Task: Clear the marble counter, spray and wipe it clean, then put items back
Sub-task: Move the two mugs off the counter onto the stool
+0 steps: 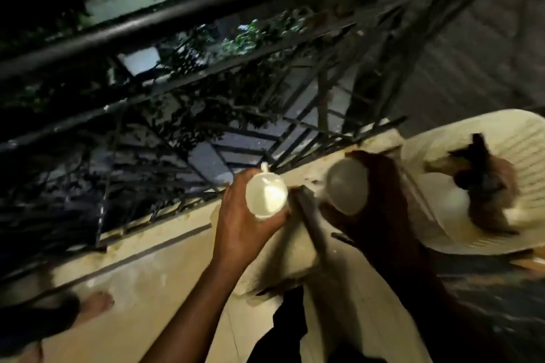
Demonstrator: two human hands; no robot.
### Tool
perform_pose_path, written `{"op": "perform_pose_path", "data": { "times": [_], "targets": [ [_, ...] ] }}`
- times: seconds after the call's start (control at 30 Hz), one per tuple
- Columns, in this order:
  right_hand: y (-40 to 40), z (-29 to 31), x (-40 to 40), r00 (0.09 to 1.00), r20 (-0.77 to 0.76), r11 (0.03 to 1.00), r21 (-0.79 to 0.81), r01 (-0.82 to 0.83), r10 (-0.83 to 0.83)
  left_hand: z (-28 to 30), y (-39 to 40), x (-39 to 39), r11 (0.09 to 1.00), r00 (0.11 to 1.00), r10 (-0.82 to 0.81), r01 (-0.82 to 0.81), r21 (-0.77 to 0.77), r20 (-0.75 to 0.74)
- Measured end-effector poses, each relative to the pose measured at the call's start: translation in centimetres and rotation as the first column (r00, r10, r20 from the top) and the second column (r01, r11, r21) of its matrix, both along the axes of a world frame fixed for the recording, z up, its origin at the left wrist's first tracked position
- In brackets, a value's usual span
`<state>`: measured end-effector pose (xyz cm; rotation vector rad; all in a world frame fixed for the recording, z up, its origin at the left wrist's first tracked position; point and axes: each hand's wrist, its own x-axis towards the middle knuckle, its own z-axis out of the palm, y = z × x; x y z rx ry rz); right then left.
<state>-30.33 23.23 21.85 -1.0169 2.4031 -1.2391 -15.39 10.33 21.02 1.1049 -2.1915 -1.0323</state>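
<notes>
Here my left hand [244,215] has its grip curled round a white cup [267,196], fingers wrapped under its side so the open mouth faces up at me, and my right hand [371,200] has its grip clasped on a greyish glass or tumbler [348,186], thumb and fingers around its body; both are lifted clear, not resting on anything. Just below and between them runs the pale marble surface [165,271], a narrow ledge against the black railing [177,74], and a dark thin object [312,227] lies across its corner, too blurred for me to name. I judge I am in the clearing stage: these two vessels are coming off, while spraying, wiping and putting back are all left to do, and I see no spray bottle or cloth. To my right a white plastic chair [501,138] already carries a brown blurred bundle [486,186], a likely place to set things down. Room is tight: the railing bars stand right at the ledge's far edge with an open drop behind, so I would move toward the chair, not outward.
</notes>
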Motion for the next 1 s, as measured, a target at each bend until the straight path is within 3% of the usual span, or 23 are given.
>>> {"op": "perform_pose_path", "data": {
  "times": [0.1, 0.17, 0.23, 0.33, 0.47, 0.6, 0.73, 0.87, 1.0],
  "targets": [
    [-4.8, -7.4, 3.6, 0.991, 0.077, 0.986, 0.116, -0.122, 0.114, -6.5, -2.1, 5.4, 0.985, 0.987, 0.132, -0.141, 0.098, 0.091],
    [-7.3, -12.4, 5.0, 0.988, -0.001, 0.975, 0.160, -0.152, 0.154, -11.5, -3.1, 7.8, 0.959, 0.968, 0.184, -0.215, 0.185, 0.171],
    [-8.8, -16.7, 6.4, 0.976, -0.051, 0.950, 0.245, -0.193, 0.211, -16.1, -3.4, 9.4, 0.935, 0.953, 0.192, -0.250, 0.252, 0.234],
    [-9.7, -22.1, 8.1, 0.943, -0.001, 0.849, 0.434, -0.300, 0.334, -21.0, -3.4, 9.8, 0.921, 0.947, 0.148, -0.238, 0.308, 0.286],
    [-9.9, -26.4, 9.3, 0.901, 0.014, 0.757, 0.536, -0.374, 0.434, -24.0, -3.6, 8.9, 0.868, 0.925, 0.130, -0.281, 0.411, 0.357],
    [-9.9, -29.1, 9.3, 0.863, -0.031, 0.708, 0.586, -0.394, 0.505, -27.5, -3.4, 9.9, 0.898, 0.916, 0.067, -0.229, 0.377, 0.396],
    [-8.8, -31.6, 8.6, 0.845, 0.039, 0.621, 0.660, -0.422, 0.533, -29.5, -3.0, 10.5, 0.894, 0.893, 0.017, -0.214, 0.393, 0.449],
    [-7.6, -33.3, 8.5, 0.831, 0.030, 0.603, 0.674, -0.426, 0.555, -30.1, -2.6, 10.9, 0.883, 0.899, 0.003, -0.208, 0.420, 0.438],
    [-7.0, -35.0, 8.0, 0.788, -0.106, 0.652, 0.634, -0.416, 0.606, -30.6, -2.9, 10.6, 0.887, 0.909, -0.024, -0.173, 0.428, 0.417]
  ]
}}
